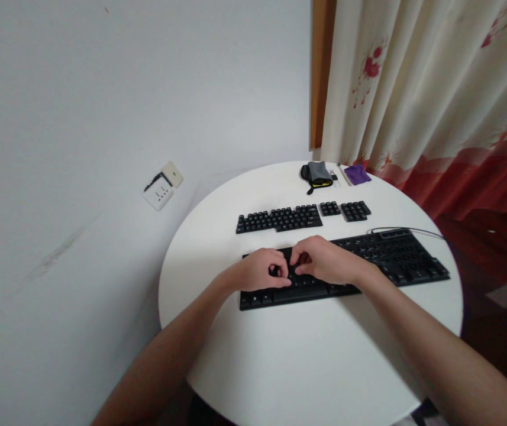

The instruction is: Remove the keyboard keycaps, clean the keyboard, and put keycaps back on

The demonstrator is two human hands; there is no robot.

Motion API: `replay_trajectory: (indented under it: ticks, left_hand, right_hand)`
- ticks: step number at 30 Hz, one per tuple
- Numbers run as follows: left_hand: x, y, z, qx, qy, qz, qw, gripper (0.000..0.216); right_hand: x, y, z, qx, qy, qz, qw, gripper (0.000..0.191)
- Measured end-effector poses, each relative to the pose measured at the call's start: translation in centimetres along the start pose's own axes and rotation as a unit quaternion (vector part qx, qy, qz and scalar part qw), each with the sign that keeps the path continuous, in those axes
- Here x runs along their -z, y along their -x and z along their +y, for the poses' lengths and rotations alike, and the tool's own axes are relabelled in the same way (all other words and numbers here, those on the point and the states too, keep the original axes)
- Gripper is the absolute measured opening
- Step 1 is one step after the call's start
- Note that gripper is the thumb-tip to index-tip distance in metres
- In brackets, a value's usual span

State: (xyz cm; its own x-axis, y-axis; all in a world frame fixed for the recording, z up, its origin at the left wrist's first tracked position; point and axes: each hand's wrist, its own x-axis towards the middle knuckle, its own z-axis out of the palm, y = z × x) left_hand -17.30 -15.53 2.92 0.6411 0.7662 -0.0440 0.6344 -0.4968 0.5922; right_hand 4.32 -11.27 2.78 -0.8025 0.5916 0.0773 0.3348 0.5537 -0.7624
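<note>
A black keyboard (395,254) lies on the white round table, tilted slightly up to the right. Over its left half, my left hand (260,271) is curled, with thumb and fingertips close together at the keys. Facing it, my right hand (324,260) is also bent into a pinch, its fingertips down on the same area. Whatever sits between the fingertips of either hand is too small and hidden to name. Behind the keyboard are loose black keycaps (297,218), set out in keyboard order, with a small block (330,208) and a number-pad block (355,210) to the right.
At the back of the round table (235,367) lie a grey and black pouch (319,173) and a purple cloth (357,174). A thin cable (413,229) runs off the keyboard's far right. A wall with a socket (158,191) borders the left; a curtain (413,89) hangs behind.
</note>
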Motion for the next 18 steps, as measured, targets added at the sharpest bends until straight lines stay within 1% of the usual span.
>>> replay_trajectory:
  ticks: [3,5,12,18]
  left_hand:
    - [-0.1,0.0,-0.2,0.002,-0.003,-0.002,1.0,0.012]
    - [-0.2,0.0,-0.3,0.0,-0.004,0.002,1.0,0.013]
    - [-0.2,0.0,-0.5,-0.003,-0.002,0.0,1.0,0.013]
    - [-0.2,-0.1,-0.3,-0.004,-0.004,0.001,1.0,0.012]
  right_hand:
    - [-0.4,0.3,-0.3,0.001,0.015,-0.06,0.998,0.014]
    - [-0.5,0.5,-0.5,0.005,0.021,-0.077,0.997,0.014]
    - [-0.4,0.4,-1.0,0.034,0.023,-0.089,0.995,0.029]
    - [-0.7,0.5,-1.2,0.05,0.06,-0.077,0.994,0.025]
